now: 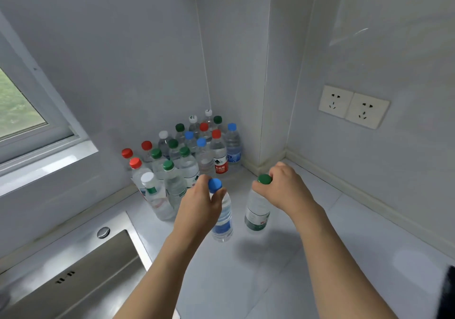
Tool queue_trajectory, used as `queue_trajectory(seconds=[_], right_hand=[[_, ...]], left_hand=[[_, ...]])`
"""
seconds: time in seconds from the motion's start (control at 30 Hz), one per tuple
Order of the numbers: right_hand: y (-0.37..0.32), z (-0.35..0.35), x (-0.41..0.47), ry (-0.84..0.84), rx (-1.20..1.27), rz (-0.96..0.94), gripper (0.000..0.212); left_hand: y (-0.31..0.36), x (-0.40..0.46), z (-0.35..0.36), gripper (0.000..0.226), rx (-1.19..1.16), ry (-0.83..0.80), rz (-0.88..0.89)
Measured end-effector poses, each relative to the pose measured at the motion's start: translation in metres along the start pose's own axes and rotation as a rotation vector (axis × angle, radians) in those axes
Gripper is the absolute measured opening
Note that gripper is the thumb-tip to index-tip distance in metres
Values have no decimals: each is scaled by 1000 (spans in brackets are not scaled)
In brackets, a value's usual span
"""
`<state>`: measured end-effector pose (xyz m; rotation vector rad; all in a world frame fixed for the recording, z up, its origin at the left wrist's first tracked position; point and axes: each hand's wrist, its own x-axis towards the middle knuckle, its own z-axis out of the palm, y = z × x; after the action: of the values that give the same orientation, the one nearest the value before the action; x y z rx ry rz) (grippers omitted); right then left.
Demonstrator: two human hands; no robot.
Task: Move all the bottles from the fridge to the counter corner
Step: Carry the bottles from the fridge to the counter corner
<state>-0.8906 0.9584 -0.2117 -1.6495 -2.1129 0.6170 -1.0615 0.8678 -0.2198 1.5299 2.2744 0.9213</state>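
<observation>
A: What have the fingers got?

B: My left hand (199, 205) has its fingers curled round the neck of a blue-capped bottle (222, 216), just under the cap. My right hand (283, 185) pinches the top of a green-capped bottle (257, 211) the same way. Both bottles hang upright, bases at or just above the bench (320, 257); I can't tell if they touch it.

A: And beyond the fingers?

B: Just past my left fingers stands the bottle cluster (187, 151), packed into the wall corner, caps red, green, blue and white. Ahead of my right fingers the bench is bare up to the wall. The sink (81, 269) sits well back on my left side.

A: How far along?

B: Far, I'd judge: many bottles parked, these two about to join. The fridge is out of view, so what remains I can't say.
</observation>
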Motion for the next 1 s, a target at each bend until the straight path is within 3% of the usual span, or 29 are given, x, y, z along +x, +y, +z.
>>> queue_trajectory(seconds=[0.53,1.0], right_hand=[[-4,37,145,-189,-299,-165,36],[11,71,215,-170,-112,-161,36]], left_hand=[[-22,116,58,23,-99,-93,-14],[-26,190,96,20,-146,-195,18]])
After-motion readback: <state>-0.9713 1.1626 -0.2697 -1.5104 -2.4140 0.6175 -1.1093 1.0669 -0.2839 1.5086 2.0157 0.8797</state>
